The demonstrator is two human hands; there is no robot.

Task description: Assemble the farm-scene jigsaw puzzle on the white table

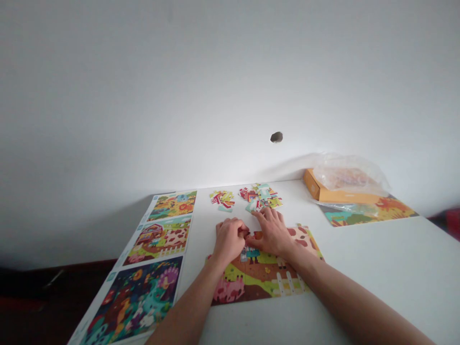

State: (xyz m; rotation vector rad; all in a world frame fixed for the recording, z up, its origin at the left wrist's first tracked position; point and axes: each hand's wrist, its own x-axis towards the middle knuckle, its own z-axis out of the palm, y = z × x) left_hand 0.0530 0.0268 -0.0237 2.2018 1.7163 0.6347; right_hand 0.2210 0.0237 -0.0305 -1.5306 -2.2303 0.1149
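Observation:
A partly assembled farm jigsaw puzzle (pixel 258 278) lies on the white table, showing a pig, a fence and a spotted cow. My left hand (pixel 230 242) is at its upper left edge, fingers curled and pinched on a small dark-red puzzle piece (pixel 247 234), mostly hidden. Close beside it, my right hand (pixel 272 232) rests over the puzzle's upper middle, thumb stretched toward the left fingertips and fingers apart. Its fingertips are near a pile of loose puzzle pieces (pixel 265 191). The puzzle's upper part is partly covered by both hands.
Another pile of loose pieces (pixel 222 199) lies at the back. A sheet with three printed pictures (pixel 154 239) runs along the table's left edge. At the back right, an orange box (pixel 312 186) with a clear plastic bag (pixel 350 172) sits partly over another puzzle picture (pixel 373 215). Behind stands a wall (pixel 215 96).

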